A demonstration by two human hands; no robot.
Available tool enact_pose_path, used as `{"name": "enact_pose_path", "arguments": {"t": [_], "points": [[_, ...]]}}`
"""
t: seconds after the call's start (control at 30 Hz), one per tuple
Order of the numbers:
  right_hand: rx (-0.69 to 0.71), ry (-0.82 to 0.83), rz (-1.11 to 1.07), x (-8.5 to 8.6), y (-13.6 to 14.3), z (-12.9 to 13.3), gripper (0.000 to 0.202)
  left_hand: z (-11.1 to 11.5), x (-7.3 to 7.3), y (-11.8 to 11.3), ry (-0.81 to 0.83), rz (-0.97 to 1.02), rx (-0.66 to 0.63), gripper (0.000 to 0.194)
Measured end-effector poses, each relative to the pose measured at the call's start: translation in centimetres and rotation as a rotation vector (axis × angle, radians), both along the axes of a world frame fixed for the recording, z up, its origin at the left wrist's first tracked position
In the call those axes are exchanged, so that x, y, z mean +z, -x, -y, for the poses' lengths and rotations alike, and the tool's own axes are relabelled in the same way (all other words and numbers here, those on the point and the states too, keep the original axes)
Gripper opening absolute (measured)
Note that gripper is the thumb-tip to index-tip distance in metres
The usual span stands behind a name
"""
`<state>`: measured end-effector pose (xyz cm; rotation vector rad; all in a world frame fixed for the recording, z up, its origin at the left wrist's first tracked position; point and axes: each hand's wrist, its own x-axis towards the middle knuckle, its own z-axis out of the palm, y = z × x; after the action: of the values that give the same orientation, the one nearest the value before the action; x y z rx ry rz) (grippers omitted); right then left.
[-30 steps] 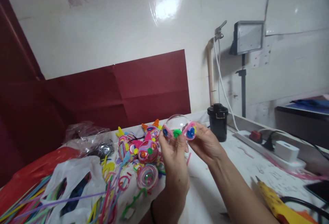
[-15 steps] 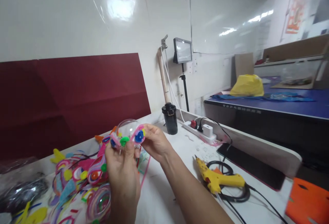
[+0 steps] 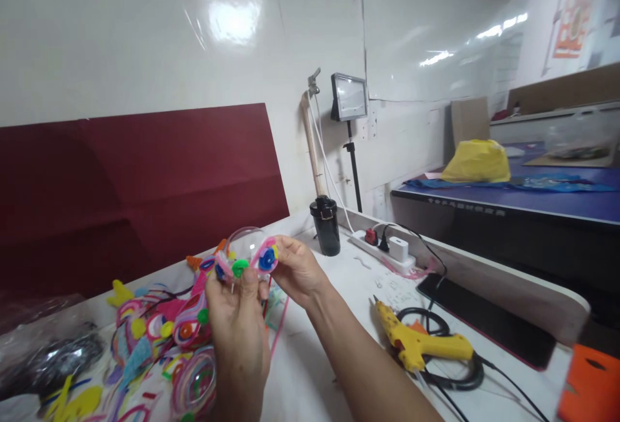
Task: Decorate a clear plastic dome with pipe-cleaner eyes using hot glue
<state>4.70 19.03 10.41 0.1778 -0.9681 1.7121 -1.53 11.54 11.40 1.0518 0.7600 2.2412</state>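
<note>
Above the white table, both hands hold a clear plastic dome trimmed with pink strips, a green disc and blue rolled pieces. My left hand grips it from below, its thumb just under the green disc. On the other side, my right hand pinches the trim beside a blue rolled piece and a bit of yellow. Left of my left hand lies a pile of colourful felt and paper-strip pieces. The fingers hide part of the dome's lower edge.
A yellow glue gun with a coiled black cable lies at the right. Behind it are a dark phone-like slab, a power strip and a black cup. Clear plastic bags lie at far left, an orange piece at far right.
The whole view has shifted slightly, so things appear a little further right. Both hands keep the same hold on the decorated dome.
</note>
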Motion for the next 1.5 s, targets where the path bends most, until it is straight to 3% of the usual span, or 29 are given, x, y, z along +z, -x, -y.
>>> {"name": "enact_pose_path", "arguments": {"t": [0.27, 0.93, 1.5], "points": [[0.017, -0.017, 0.008, 0.2, -0.1, 0.2, 0.034, 0.6, 0.7, -0.6, 0.037, 0.015, 0.001, 0.043], [0.008, -0.002, -0.007, 0.0, 0.1, 0.0, 0.031, 0.3, -0.2, 0.0, 0.034, -0.011, -0.02, 0.042], [-0.002, -0.016, -0.045, -0.7, 0.9, -0.9, 0.033, 0.4, 0.4, -0.4, 0.053, 0.041, 0.041, 0.044]]}}
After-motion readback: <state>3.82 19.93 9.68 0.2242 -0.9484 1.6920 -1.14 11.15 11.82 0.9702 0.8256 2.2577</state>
